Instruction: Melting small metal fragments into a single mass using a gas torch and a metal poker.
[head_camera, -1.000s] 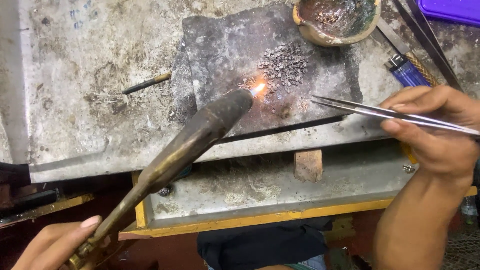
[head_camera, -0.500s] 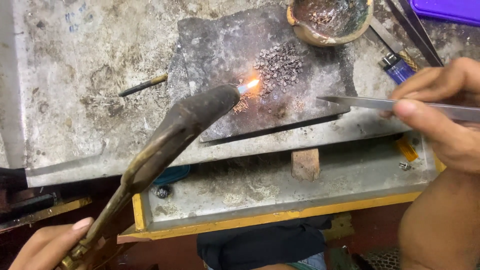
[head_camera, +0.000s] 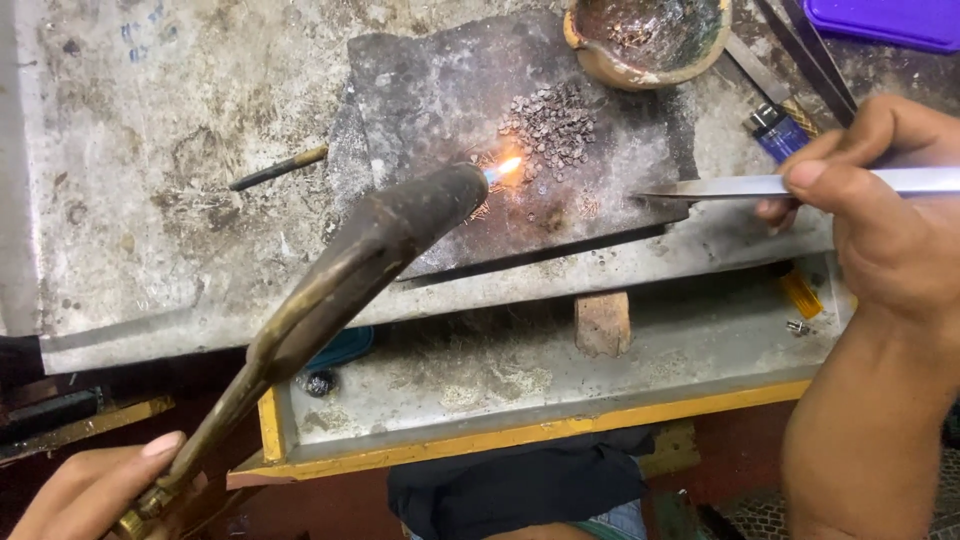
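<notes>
One blowtorch, brass-handled with a dark nozzle, is held at the lower end by the left hand; the grip is closed around the handle, thumb laid along it. One small orange-blue flame is shown at the nozzle tip, directed onto one dark soldering slab lying on the grey worktop.

One pair of steel tweezers is pinched between thumb and fingers of the right hand; the tips are pressed together and rest at the slab's right edge, apart from the flame.

One heap of small dark metal pieces is seen on the slab, just beside the flame; the number of pieces cannot be told.

One clay bowl, its contents unclear, stands at the slab's upper right corner. One blue lighter lies near the right hand. One thin dark rod lies left of the slab. One wooden block sits in the yellow-edged tray below the worktop. One purple lid is partly seen at the top right.
</notes>
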